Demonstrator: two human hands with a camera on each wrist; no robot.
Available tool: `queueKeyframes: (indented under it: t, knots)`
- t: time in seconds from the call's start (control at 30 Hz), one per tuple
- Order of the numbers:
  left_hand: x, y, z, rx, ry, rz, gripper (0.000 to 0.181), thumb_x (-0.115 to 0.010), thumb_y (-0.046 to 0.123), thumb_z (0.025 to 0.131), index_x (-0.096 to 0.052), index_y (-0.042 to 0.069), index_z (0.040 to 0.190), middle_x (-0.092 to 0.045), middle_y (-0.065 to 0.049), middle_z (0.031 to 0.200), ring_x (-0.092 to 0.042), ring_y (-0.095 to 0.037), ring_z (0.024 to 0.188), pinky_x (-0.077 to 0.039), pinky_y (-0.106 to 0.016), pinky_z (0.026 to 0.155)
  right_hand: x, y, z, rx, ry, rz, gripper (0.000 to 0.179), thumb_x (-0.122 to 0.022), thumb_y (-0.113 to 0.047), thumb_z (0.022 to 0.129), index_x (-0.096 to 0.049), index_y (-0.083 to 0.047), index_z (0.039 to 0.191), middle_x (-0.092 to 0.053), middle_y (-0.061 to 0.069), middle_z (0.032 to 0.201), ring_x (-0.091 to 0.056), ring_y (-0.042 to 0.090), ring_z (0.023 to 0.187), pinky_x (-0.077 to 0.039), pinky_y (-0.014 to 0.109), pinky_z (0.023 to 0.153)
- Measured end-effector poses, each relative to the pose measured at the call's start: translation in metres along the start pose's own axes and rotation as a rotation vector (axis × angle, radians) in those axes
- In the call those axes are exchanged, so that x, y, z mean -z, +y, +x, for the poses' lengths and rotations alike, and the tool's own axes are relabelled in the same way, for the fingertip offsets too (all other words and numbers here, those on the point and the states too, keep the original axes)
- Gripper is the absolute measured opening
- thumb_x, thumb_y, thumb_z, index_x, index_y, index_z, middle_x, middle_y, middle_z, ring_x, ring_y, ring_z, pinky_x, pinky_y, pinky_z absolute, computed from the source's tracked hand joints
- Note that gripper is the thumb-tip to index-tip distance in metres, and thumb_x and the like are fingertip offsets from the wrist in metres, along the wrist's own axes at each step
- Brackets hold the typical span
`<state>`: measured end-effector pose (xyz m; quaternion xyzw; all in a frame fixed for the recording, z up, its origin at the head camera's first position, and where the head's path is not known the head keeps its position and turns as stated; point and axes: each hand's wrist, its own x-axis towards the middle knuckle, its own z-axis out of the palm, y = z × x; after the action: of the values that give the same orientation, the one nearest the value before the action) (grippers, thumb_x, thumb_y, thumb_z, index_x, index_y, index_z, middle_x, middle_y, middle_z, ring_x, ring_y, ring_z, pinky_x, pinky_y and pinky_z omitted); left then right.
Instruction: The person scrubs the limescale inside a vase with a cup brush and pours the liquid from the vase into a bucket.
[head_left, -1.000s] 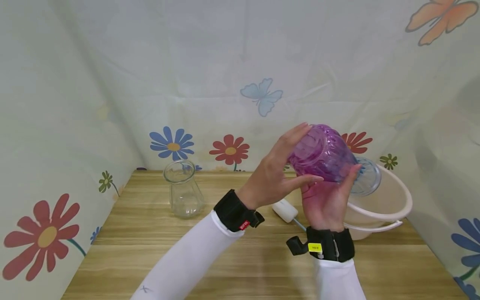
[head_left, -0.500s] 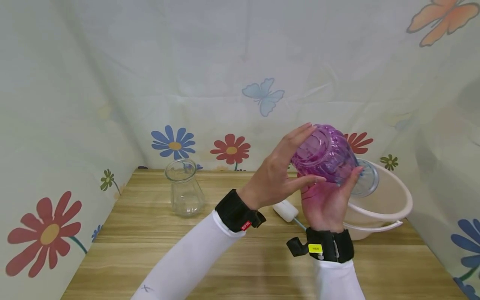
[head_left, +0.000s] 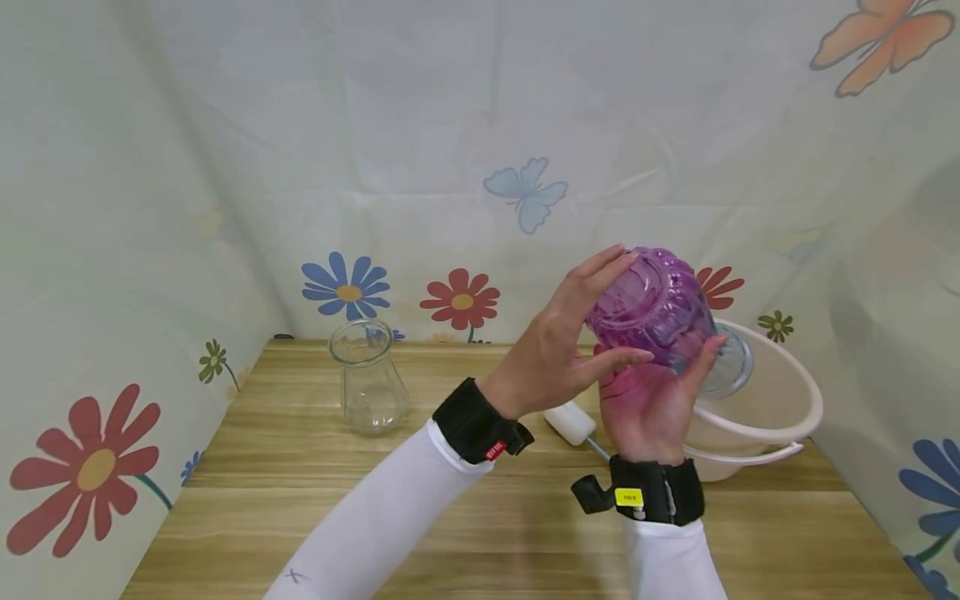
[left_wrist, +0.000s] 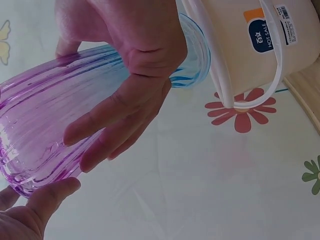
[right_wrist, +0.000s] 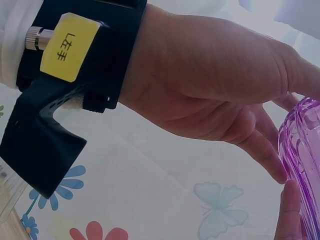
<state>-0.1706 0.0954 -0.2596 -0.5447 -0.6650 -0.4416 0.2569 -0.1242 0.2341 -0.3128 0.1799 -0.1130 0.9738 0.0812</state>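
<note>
A ribbed glass vase [head_left: 660, 308], purple at its base and blue toward its mouth, is held tilted in the air, base toward me. Its mouth slants down to the right, over the near side of the pale bucket [head_left: 757, 433]. My left hand [head_left: 543, 354] grips the base end, thumb below and fingers above. From underneath, my right hand [head_left: 648, 408] holds the body and neck, its thumb along the near side. The left wrist view shows the right hand [left_wrist: 130, 50] around the vase [left_wrist: 50, 115]. In the right wrist view, left fingers [right_wrist: 267, 152] touch the purple glass.
At the back left of the wooden table [head_left: 480, 533] stands a clear glass jar [head_left: 371, 379], upright. A white-headed brush [head_left: 570, 422] with a blue handle lies behind my right wrist. The bucket's white handle [head_left: 750, 458] hangs down in front. Flower-printed cloth [head_left: 405, 208] surrounds the table.
The vase has tilted a little, its mouth shifting slightly left and down. Both hands keep their hold and have hardly moved.
</note>
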Motion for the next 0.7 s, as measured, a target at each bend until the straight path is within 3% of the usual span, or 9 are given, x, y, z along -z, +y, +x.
queueKeyframes:
  t: [0.2,0.3,0.53,0.7]
  knots:
    - [0.001,0.000,-0.001,-0.004,0.006,0.001,0.090,-0.085,0.015,0.086,-0.028,-0.004,0.154,-0.030,-0.024,0.162,-0.033,-0.027,0.155,-0.034,-0.026,0.122,-0.001,0.001,0.000,-0.015,-0.010,0.038,0.081,-0.056,-0.066,0.096,-0.033,-0.022,0.160,-0.045,0.010,0.158,-0.063,0.028,0.124,-0.062,0.032,0.086]
    - [0.002,-0.001,-0.004,-0.001,0.008,-0.002,0.092,-0.085,0.015,0.086,-0.027,-0.004,0.154,-0.029,-0.024,0.163,-0.033,-0.027,0.155,-0.035,-0.026,0.122,0.000,0.001,0.000,-0.011,-0.013,0.008,0.080,-0.059,-0.065,0.096,-0.033,-0.024,0.160,-0.043,0.008,0.160,-0.061,0.027,0.127,-0.062,0.031,0.086]
    - [0.005,-0.004,-0.026,0.050,0.030,-0.044,0.104,-0.091,0.014,0.080,-0.022,-0.003,0.157,-0.030,-0.022,0.163,-0.036,-0.028,0.153,-0.040,-0.028,0.119,0.009,-0.002,-0.007,0.004,0.023,-0.281,0.081,-0.064,-0.064,0.094,-0.033,-0.026,0.159,-0.041,0.004,0.160,-0.054,0.022,0.133,-0.060,0.031,0.092]
    - [0.009,-0.004,-0.050,0.201,0.025,-0.164,0.117,-0.092,0.011,0.077,-0.013,0.011,0.163,-0.031,-0.014,0.163,-0.047,-0.026,0.144,-0.055,-0.023,0.099,0.016,-0.003,-0.009,-0.040,0.036,-0.511,0.077,-0.060,-0.065,0.096,-0.032,-0.028,0.157,-0.047,0.002,0.153,-0.055,0.016,0.129,-0.058,0.026,0.086]
